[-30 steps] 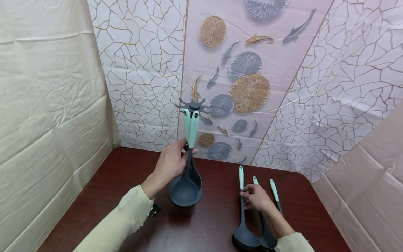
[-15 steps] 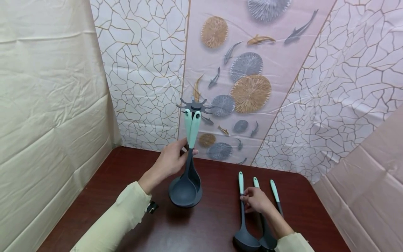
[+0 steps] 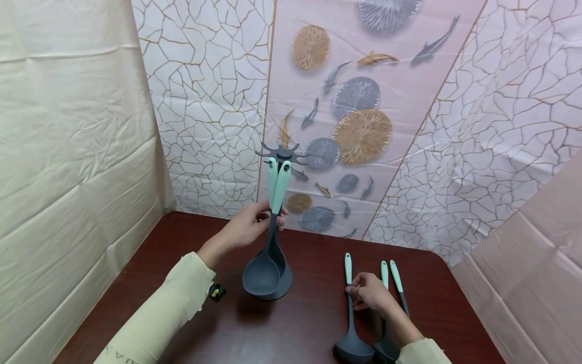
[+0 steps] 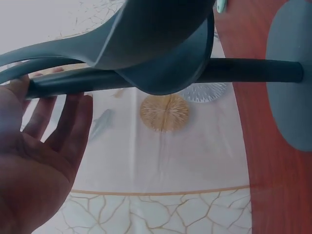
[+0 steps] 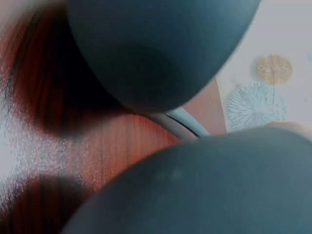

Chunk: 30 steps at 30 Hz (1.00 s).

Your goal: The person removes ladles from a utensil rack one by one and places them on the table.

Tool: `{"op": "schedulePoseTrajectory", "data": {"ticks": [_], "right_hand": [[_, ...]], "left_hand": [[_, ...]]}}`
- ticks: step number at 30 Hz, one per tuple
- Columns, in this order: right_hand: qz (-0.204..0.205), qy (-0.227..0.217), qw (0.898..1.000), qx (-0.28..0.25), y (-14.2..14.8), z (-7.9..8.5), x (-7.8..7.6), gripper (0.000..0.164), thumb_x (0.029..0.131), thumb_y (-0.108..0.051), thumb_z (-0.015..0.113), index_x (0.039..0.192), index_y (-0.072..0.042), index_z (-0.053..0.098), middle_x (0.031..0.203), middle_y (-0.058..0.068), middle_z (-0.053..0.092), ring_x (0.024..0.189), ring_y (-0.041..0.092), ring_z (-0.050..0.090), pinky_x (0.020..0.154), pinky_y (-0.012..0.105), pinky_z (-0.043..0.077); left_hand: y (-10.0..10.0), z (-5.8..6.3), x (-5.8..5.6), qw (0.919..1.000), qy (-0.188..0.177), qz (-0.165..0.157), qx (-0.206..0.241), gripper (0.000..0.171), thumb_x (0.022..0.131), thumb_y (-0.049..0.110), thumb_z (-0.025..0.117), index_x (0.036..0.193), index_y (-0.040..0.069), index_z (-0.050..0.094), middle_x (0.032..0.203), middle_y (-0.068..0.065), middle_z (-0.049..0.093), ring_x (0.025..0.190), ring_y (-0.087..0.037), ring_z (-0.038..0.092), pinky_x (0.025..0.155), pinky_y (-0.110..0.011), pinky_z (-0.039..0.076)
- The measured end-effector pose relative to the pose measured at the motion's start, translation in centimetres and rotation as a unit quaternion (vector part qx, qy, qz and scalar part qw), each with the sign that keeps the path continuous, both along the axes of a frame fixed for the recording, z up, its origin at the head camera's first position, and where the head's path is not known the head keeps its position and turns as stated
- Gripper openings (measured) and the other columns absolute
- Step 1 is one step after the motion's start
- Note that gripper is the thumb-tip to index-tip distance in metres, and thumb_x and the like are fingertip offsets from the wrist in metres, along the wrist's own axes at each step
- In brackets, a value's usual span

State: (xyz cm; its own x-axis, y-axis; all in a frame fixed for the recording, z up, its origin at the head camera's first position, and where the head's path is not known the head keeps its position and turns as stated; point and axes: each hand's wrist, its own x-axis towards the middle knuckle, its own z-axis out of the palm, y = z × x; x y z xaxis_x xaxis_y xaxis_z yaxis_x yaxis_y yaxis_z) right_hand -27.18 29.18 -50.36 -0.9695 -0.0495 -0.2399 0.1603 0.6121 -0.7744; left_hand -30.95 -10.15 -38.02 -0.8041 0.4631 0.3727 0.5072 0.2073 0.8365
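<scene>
My left hand (image 3: 245,225) grips the dark pole (image 4: 248,70) of a utensil stand, whose hooked top (image 3: 285,152) rises above it. Two ladles with mint-green handles hang from the hooks. The front one's bowl (image 3: 261,275) overlaps the other and the stand's round base (image 4: 290,107). On the right of the table, my right hand (image 3: 370,290) pinches another ladle (image 3: 353,350) just below its green handle, with its bowl toward me. Two dark bowls fill the right wrist view, where the right hand's grip is hidden.
Beside the right hand lie two more green-handled utensils, one handle (image 3: 385,273) close to the other (image 3: 396,275); the right forearm partly covers them. The reddish-brown table (image 3: 300,328) meets a patterned cloth (image 3: 218,126) at the back. Cloth also hangs at both sides.
The ladle in my right hand has slid slightly toward me. The utensil handle beside it has shifted right. The front hanging ladle's bowl has swung slightly left, while the left hand keeps its grip.
</scene>
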Motion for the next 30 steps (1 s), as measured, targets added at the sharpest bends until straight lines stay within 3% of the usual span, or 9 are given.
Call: {"op": "schedulePoseTrajectory", "data": {"ticks": [6, 12, 16, 21, 30], "right_hand": [[0.002, -0.006, 1.000, 0.001, -0.3, -0.1, 0.0, 0.016, 0.101, -0.006, 0.072, 0.099, 0.000, 0.057, 0.086, 0.018, 0.063, 0.070, 0.029, 0.068, 0.063, 0.044, 0.062], [0.000, -0.001, 1.000, 0.015, -0.3, 0.0, 0.1, 0.017, 0.101, -0.006, 0.072, 0.097, -0.001, 0.057, 0.085, 0.018, 0.063, 0.069, 0.029, 0.068, 0.062, 0.043, 0.062], [-0.004, 0.005, 1.000, 0.030, -0.3, 0.1, 0.1, 0.017, 0.101, -0.006, 0.072, 0.094, -0.002, 0.056, 0.083, 0.016, 0.062, 0.068, 0.028, 0.067, 0.061, 0.043, 0.062], [-0.005, 0.006, 0.999, 0.036, -0.3, 0.0, 0.0, 0.018, 0.100, -0.005, 0.072, 0.094, -0.002, 0.056, 0.082, 0.016, 0.062, 0.067, 0.028, 0.066, 0.060, 0.042, 0.062], [-0.006, -0.002, 0.999, 0.033, -0.4, 0.0, -0.1, 0.019, 0.100, -0.006, 0.073, 0.094, -0.002, 0.055, 0.082, 0.016, 0.062, 0.069, 0.029, 0.066, 0.062, 0.042, 0.062]], "left_hand": [[-0.3, -0.3, -0.2, 0.9923, -0.065, -0.072, 0.077, 0.027, 0.110, 0.020, 0.061, 0.134, 0.009, 0.065, 0.111, -0.012, 0.076, 0.111, -0.031, 0.073, 0.099, -0.044, 0.056], [-0.4, -0.4, -0.6, 0.9805, -0.086, -0.128, 0.121, 0.038, 0.116, 0.025, 0.043, 0.144, 0.004, 0.058, 0.116, -0.021, 0.071, 0.116, -0.036, 0.069, 0.104, -0.051, 0.052], [-0.2, 0.2, -0.7, 0.9744, -0.096, -0.146, 0.141, 0.049, 0.117, 0.034, 0.035, 0.151, 0.001, 0.050, 0.119, -0.022, 0.067, 0.120, -0.039, 0.065, 0.105, -0.052, 0.051], [0.0, 0.6, -0.9, 0.9675, -0.090, -0.171, 0.163, 0.047, 0.118, 0.027, 0.033, 0.155, -0.001, 0.044, 0.117, -0.028, 0.064, 0.119, -0.047, 0.061, 0.105, -0.052, 0.051], [0.1, 0.8, -1.1, 0.9709, -0.084, -0.157, 0.160, 0.041, 0.115, 0.021, 0.043, 0.142, -0.009, 0.051, 0.110, -0.027, 0.066, 0.106, -0.040, 0.067, 0.099, -0.057, 0.054]]}}
